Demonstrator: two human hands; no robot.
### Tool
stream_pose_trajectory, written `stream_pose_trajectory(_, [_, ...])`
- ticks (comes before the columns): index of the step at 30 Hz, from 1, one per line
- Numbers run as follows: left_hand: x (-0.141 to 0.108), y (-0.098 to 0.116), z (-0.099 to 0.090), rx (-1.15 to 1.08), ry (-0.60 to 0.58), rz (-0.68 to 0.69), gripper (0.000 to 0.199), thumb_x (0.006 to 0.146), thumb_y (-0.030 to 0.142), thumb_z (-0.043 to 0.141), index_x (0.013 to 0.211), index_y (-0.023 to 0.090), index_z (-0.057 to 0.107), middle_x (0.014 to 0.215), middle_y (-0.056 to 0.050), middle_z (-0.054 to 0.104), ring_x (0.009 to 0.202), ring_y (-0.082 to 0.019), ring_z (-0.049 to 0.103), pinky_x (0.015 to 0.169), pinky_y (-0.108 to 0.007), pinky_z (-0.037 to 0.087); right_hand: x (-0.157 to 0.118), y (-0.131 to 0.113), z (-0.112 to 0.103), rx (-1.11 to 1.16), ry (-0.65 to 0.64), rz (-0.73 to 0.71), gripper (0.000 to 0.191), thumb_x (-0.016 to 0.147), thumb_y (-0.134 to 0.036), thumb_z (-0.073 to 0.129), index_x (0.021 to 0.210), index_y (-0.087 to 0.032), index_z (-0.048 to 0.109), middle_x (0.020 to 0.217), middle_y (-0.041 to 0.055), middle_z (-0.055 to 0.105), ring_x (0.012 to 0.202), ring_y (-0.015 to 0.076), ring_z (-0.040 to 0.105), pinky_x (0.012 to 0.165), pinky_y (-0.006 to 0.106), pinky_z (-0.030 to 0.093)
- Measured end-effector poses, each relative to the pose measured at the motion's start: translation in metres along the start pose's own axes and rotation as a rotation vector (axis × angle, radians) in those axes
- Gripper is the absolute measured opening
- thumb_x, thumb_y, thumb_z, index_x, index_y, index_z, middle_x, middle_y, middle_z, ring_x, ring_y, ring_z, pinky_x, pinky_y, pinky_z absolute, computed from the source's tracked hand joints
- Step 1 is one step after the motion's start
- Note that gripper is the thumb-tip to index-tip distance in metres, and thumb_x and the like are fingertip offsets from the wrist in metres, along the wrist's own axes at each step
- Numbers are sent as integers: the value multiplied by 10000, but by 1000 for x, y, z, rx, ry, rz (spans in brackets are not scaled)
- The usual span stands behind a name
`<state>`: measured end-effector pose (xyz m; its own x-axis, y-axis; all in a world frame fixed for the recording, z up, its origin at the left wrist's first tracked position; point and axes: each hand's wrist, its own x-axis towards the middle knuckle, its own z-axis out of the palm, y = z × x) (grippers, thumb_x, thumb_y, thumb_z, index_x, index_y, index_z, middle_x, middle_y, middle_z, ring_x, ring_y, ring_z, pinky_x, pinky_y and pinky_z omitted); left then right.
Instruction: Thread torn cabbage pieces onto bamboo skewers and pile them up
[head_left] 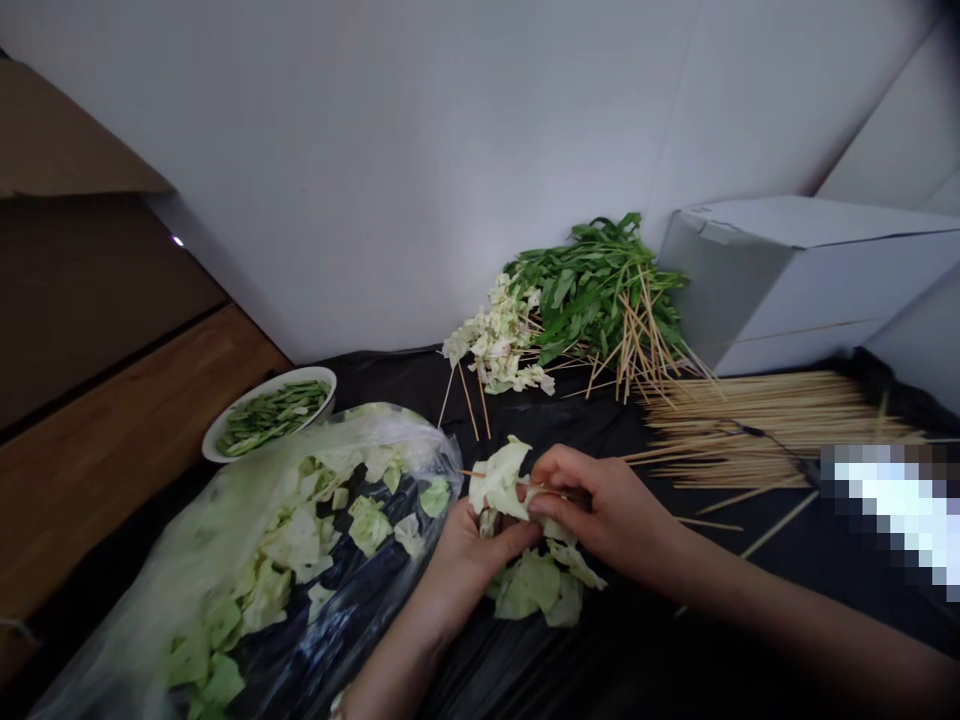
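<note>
At the middle of the head view, my left hand [480, 550] is closed on a pale cabbage leaf [501, 480]. A thin bamboo skewer [551, 490] passes through the cabbage, its tip showing on the left. My right hand [592, 500] comes in from the right, fingers closed round the skewer and close against the leaf; part of the skewer is hidden by the fingers. Just below both hands, several loose cabbage pieces [529, 585] lie on the black plastic sheet [480, 665].
Left, a clear plastic bag [195, 520] holds torn cabbage; behind it stands a white bowl [330, 385] of cut green vegetables. At the back lie skewered cabbage [499, 335] and leafy greens [581, 285]. Bare skewers [750, 420] are piled right, before a white box [847, 280].
</note>
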<state>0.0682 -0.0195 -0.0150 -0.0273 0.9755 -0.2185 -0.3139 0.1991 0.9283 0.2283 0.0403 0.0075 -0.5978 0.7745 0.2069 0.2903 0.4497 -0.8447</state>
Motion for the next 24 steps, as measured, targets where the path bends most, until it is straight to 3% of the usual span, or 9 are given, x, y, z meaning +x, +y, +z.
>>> stream_pose_trajectory(5, [8, -3, -13, 105, 80, -4, 332, 585, 341, 876, 798, 146, 712, 664, 10, 656, 568, -104, 527, 553, -208, 389, 1, 1, -2, -99, 65, -94, 18, 853, -215, 647, 854, -206, 632, 729, -37, 635, 620, 104, 549, 573, 217, 384])
stream_pose_trajectory(10, [16, 2, -32, 40, 262, 61, 302, 655, 327, 836, 810, 172, 628, 601, 54, 594, 509, -56, 466, 504, -158, 345, 4, 3, -17, -154, 165, -235, 87, 900, -180, 590, 871, -197, 671, 784, -3, 659, 714, 118, 592, 653, 231, 428])
stream_pose_trajectory(13, [19, 8, -39, -52, 361, 122, 338, 629, 306, 848, 828, 174, 610, 694, 37, 634, 553, -60, 530, 524, -154, 388, 3, 8, -19, -189, 106, -271, 155, 941, -221, 546, 963, -216, 700, 839, 11, 706, 748, 129, 632, 686, 239, 458])
stream_pose_trajectory(17, [20, 14, -44, -107, 461, 150, 364, 608, 304, 861, 855, 195, 617, 761, 33, 656, 657, -91, 616, 619, -184, 462, 2, 16, -12, -347, -10, -207, 253, 976, -282, 469, 1016, -218, 710, 871, 45, 722, 789, 176, 661, 741, 298, 484])
stream_pose_trajectory(24, [18, 12, -43, 19, 499, 247, 315, 626, 332, 844, 852, 191, 675, 711, 64, 571, 639, -79, 554, 686, -207, 466, 0, 16, -2, -451, -50, -179, 330, 975, -232, 377, 1060, -202, 695, 888, 72, 708, 819, 192, 666, 746, 306, 489])
